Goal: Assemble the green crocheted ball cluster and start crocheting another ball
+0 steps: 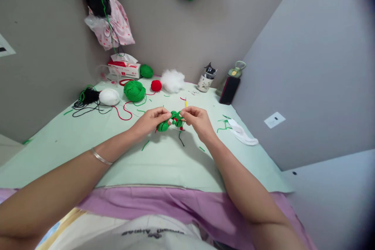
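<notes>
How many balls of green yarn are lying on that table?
2: the larger green ball is left of the red ball, and the smaller green ball is beside the tissue box. Others could be hidden behind things.

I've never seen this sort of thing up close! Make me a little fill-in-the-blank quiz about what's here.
1. The left hand and right hand both pinch a small yarn piece that is mostly ____ in colour.
2. The small yarn ball just beside the white fluffy stuffing is ____.
3. The bracelet is worn on the person's ____ arm.
4. In the picture, the dark phone stands to the ____ of the patterned container.

Missing words: green; red; left; right.
</notes>
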`<action>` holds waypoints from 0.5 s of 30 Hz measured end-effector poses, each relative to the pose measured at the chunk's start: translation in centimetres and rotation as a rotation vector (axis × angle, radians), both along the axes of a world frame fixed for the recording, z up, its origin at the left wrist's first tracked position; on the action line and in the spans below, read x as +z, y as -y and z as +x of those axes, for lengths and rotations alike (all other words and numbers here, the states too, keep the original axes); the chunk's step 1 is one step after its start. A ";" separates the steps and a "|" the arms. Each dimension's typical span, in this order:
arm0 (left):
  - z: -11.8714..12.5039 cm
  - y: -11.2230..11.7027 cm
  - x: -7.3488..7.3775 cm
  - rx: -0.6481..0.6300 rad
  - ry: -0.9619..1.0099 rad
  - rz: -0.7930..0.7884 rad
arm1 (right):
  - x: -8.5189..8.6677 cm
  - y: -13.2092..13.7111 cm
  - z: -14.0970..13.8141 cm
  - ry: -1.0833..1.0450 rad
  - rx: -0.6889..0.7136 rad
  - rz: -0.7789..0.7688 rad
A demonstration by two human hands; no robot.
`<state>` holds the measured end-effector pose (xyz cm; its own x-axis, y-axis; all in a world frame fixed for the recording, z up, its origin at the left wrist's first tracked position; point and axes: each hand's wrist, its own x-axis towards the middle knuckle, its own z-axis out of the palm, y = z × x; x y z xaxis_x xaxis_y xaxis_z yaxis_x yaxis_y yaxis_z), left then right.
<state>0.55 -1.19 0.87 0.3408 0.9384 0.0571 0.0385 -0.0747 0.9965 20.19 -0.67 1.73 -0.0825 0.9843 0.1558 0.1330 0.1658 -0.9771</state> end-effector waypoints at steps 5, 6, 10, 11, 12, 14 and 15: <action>-0.5 -0.6 -0.1 -0.139 0.014 -0.068 | 0.0 -0.1 0.3 0.006 -0.060 0.076; -0.6 -0.7 -0.1 -0.172 0.022 -0.076 | 0.0 -0.1 0.3 0.008 -0.069 0.094; -0.8 -0.8 0.2 -0.231 0.020 -0.124 | 0.0 -0.1 0.2 0.021 -0.074 0.147; -0.8 -0.7 0.2 -0.222 0.032 -0.136 | 0.0 -0.1 0.3 0.027 -0.060 0.142; -0.7 -0.6 0.3 -0.208 0.049 -0.147 | 0.0 -0.2 0.4 0.034 -0.041 0.133; -0.6 -0.5 0.2 -0.181 0.075 -0.161 | 0.1 -0.2 0.6 0.059 -0.005 0.119; -0.5 -0.5 0.1 -0.174 0.086 -0.166 | 0.1 -0.2 0.7 0.076 0.007 0.121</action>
